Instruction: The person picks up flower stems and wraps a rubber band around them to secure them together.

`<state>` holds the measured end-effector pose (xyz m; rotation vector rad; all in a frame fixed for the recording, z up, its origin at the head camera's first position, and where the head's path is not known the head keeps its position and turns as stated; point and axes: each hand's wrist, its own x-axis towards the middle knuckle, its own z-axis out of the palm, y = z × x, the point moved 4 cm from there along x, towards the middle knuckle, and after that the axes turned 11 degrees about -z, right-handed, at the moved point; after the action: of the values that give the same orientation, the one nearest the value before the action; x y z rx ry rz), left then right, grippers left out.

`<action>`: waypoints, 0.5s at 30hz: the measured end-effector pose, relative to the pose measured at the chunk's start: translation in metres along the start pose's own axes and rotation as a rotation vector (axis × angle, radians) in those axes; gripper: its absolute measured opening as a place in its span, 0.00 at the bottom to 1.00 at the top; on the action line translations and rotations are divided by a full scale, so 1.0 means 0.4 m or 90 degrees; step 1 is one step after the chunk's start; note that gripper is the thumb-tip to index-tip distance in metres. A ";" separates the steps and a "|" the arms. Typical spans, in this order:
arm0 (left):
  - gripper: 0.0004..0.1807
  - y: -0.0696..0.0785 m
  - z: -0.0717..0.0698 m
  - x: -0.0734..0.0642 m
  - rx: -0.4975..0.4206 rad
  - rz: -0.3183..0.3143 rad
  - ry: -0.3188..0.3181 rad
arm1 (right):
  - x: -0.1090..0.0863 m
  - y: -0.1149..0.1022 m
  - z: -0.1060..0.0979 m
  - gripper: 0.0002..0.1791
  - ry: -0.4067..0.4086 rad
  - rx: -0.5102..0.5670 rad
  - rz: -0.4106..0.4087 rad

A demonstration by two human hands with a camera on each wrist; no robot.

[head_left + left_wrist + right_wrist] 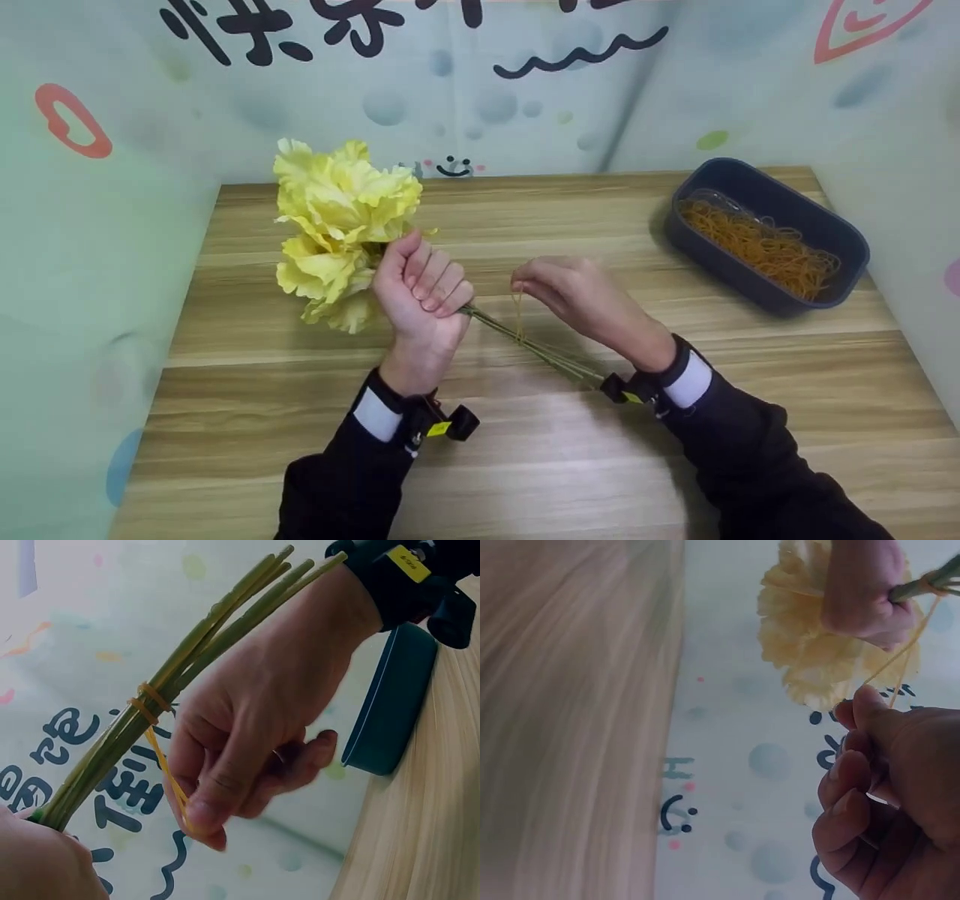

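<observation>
My left hand (424, 292) grips a bunch of yellow artificial flowers (341, 217) by the stems, close below the blooms. The green stems (202, 645) slant out of the fist toward the lower right in the head view. A yellow rubber band (154, 705) is looped round the stems partway along, with turns lying side by side. My right hand (585, 300) pinches the band's free loop between thumb and forefinger and holds it stretched away from the stems, as the left wrist view shows. In the right wrist view the taut strands (907, 652) run from stems to fingertips.
A dark blue bin (765, 236) stands at the back right of the wooden table (555, 465). Inside it lies a heap of rubber bands (765, 247). A printed cloth backdrop (465, 90) rises along the table's back edge and sides.
</observation>
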<state>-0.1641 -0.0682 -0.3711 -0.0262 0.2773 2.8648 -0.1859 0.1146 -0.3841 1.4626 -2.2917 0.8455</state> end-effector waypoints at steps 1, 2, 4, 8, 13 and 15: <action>0.34 0.002 0.002 -0.002 -0.003 0.003 -0.003 | 0.001 -0.003 0.010 0.07 -0.007 0.001 -0.003; 0.34 0.003 0.003 -0.003 -0.007 0.006 -0.007 | 0.001 -0.006 0.021 0.07 -0.014 0.005 -0.007; 0.34 0.006 0.004 -0.005 -0.011 0.012 -0.012 | 0.002 -0.015 0.043 0.07 -0.031 0.009 -0.017; 0.34 0.017 0.003 -0.003 -0.018 0.028 -0.012 | 0.000 -0.044 0.080 0.06 -0.059 0.014 -0.035; 0.34 0.037 -0.001 0.003 -0.040 0.053 -0.018 | -0.006 -0.086 0.109 0.05 -0.058 0.043 -0.048; 0.34 0.043 -0.003 0.005 -0.057 0.057 -0.025 | -0.015 -0.105 0.121 0.08 -0.095 -0.037 -0.080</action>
<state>-0.1706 -0.0843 -0.3694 0.0258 0.1451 2.9612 -0.1424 0.0760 -0.4119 1.6744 -2.2789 0.6484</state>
